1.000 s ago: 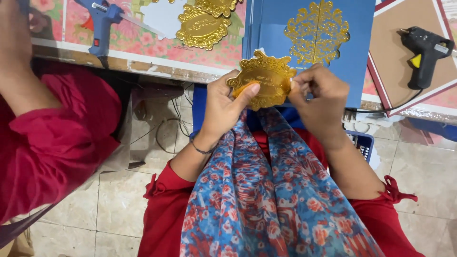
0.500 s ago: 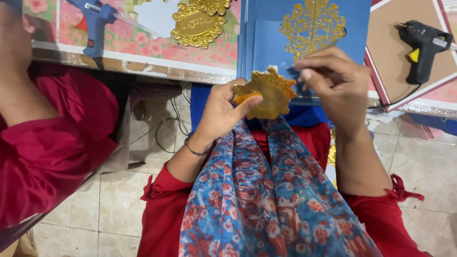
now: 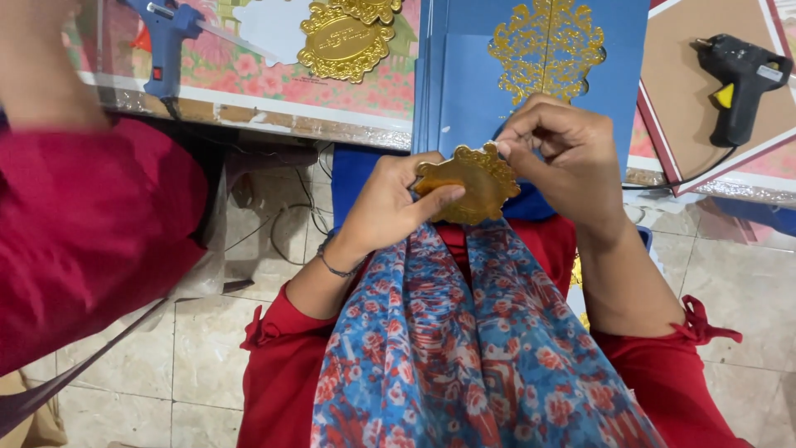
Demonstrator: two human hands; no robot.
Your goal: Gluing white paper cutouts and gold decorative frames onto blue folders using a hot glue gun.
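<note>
The left hand (image 3: 390,203) is gripping a gold plaque (image 3: 469,182) from below, thumb lying across its face, holding it just above a blue-and-red scarf (image 3: 464,348). The right hand (image 3: 564,158) is pinching the plaque's upper right edge with closed fingertips. A blue card (image 3: 464,91) is lying on the table behind, a black glue gun (image 3: 738,83) to the right, a blue glue gun (image 3: 166,41) far left beside another person's red sleeve (image 3: 83,232).

Beige tiled floor (image 3: 207,332), floral-topped table (image 3: 249,91), tangled cables (image 3: 298,207)
</note>
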